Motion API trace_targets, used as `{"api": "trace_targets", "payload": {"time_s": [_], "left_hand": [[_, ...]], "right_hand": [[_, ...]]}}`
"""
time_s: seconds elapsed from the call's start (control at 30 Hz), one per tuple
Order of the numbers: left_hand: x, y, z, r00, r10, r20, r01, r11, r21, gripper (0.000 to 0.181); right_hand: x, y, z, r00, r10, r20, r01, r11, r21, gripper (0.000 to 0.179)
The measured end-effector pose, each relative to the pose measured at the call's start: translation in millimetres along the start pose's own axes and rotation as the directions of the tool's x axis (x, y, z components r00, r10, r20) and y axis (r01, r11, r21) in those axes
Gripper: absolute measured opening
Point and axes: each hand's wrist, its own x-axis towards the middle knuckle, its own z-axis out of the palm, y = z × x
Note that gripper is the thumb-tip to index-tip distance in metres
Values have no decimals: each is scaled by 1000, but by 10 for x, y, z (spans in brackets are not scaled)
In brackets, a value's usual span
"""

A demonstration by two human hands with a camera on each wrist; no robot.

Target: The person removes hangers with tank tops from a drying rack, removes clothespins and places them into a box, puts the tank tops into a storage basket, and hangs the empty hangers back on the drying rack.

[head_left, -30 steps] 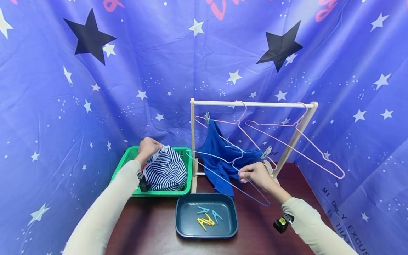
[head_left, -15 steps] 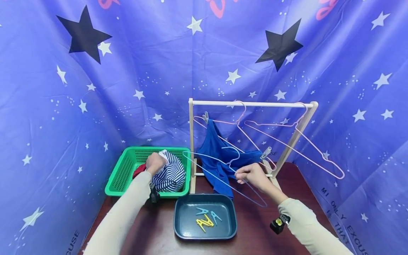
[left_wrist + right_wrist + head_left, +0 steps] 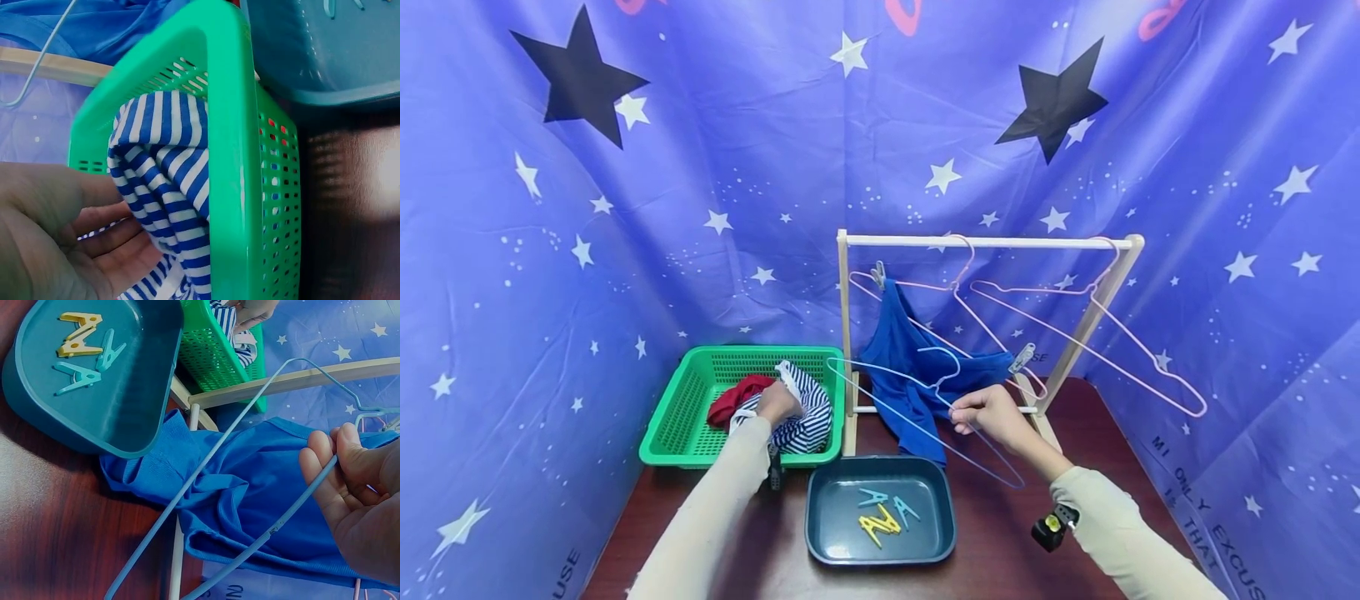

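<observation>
My left hand (image 3: 781, 403) is down in the green basket (image 3: 662, 417), gripping a navy-and-white striped garment (image 3: 808, 417). In the left wrist view its thumb and fingers (image 3: 119, 240) are at the folds of the striped cloth, partly hidden by it. My right hand (image 3: 988, 412) pinches one arm of a light blue wire hanger (image 3: 228, 434) between thumb and fingertips. The hanger is tilted in front of a blue garment (image 3: 906, 367), which hangs from a pink hanger (image 3: 970, 312) with a clothespin (image 3: 1022, 358) at each side.
A second pink hanger (image 3: 1075, 342) hangs at the right of the wooden rack (image 3: 1000, 242). A dark tray (image 3: 820, 533) in front holds yellow clothespins (image 3: 878, 525) and blue ones. Red cloth (image 3: 737, 398) lies in the basket. A starry curtain (image 3: 812, 167) surrounds the table.
My left hand has moved right and lower into the basket with the striped garment, and the red cloth now shows beside it. The right hand keeps its hold on the blue hanger.
</observation>
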Motion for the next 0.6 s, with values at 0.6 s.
{"api": "trace_targets", "payload": {"time_s": [0.6], "left_hand": [[61,144,189,991,-26,128,-1,979,204,51]], "right_hand": [[26,117,62,1000,14,-1,-14,1000,13,16]]}}
